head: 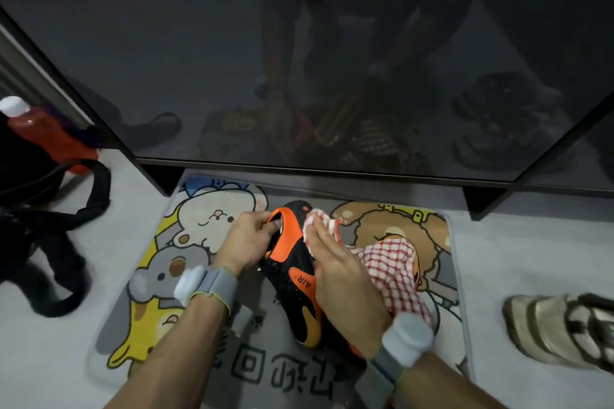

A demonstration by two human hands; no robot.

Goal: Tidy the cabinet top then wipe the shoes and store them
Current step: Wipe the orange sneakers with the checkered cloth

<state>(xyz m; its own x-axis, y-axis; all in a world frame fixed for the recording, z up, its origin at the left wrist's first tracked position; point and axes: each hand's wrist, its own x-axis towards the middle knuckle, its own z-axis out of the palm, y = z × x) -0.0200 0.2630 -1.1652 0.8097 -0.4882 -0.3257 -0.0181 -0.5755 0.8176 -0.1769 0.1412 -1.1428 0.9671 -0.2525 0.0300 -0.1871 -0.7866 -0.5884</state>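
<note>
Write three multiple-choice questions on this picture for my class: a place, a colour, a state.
1. Where is the shoe?
A over the mat
B on the cabinet top
C inside a bag

2. What colours is the cloth?
A blue and yellow
B red and white
C plain green

3. How is the right hand?
A hanging idle
B an empty fist
C flat, pressing the cloth on the shoe

Answers: 1 A, the mat shows around it; 2 B, its checks are red and white; 3 C, straight fingers lie on the cloth.
</note>
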